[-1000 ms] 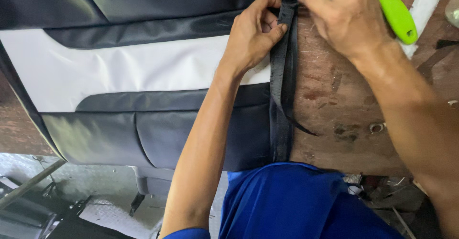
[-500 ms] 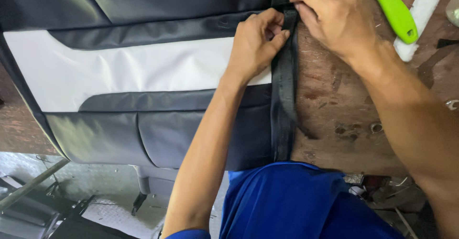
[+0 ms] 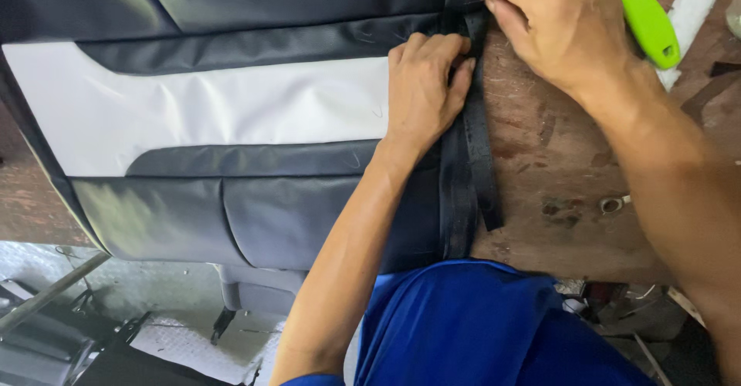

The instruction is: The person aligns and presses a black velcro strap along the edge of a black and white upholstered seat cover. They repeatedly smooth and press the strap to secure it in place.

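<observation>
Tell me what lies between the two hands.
Head view: the black strap along the cover's edge runs between the left hand and right hand; both pinch it.

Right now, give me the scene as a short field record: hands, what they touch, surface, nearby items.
left hand: pinching the cover's right edge, knuckles up
right hand: gripping the black strap at its top end
cover: black and white seat cover, spread flat
surface: worn wooden workbench
nearby: green-handled tool beside the right hand, white tube behind it
</observation>
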